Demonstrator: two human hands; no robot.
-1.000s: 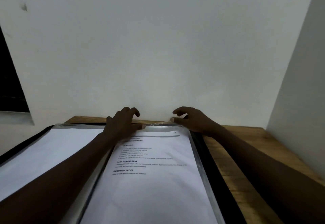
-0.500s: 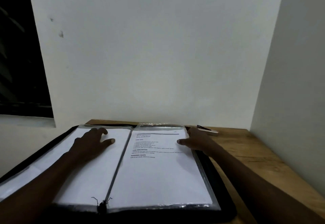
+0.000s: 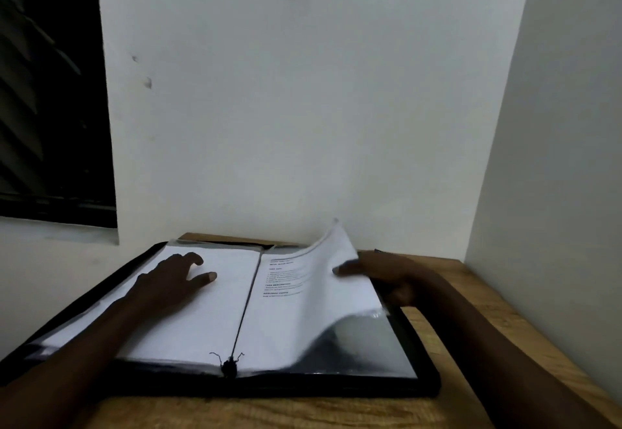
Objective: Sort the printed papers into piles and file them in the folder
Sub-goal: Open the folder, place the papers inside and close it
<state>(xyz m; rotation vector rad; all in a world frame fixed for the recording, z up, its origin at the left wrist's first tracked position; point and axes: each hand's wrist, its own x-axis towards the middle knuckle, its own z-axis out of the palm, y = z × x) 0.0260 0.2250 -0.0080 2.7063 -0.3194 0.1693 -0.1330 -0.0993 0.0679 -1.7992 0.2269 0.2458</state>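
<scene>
- Two near things stay as before: the wooden table (image 3: pixel 303 411) and, on it, the open black folder (image 3: pixel 427 385).
- Just beyond, on the right, a glossy sleeve (image 3: pixel 370 351) is now uncovered.
- Farther left, the left hand (image 3: pixel 171 280) still rests relaxed, fingers spread, on the left page (image 3: pixel 202 327).
- Far right, the right hand (image 3: pixel 387 273) pinches the outer edge of the printed page (image 3: pixel 303 310), flat half a second ago and now curled up. Probably the filed sheet is being turned.

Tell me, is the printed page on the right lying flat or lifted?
Lifted. The page curls up at its outer edge, where the right hand pinches it; its spine side lies down.
</scene>
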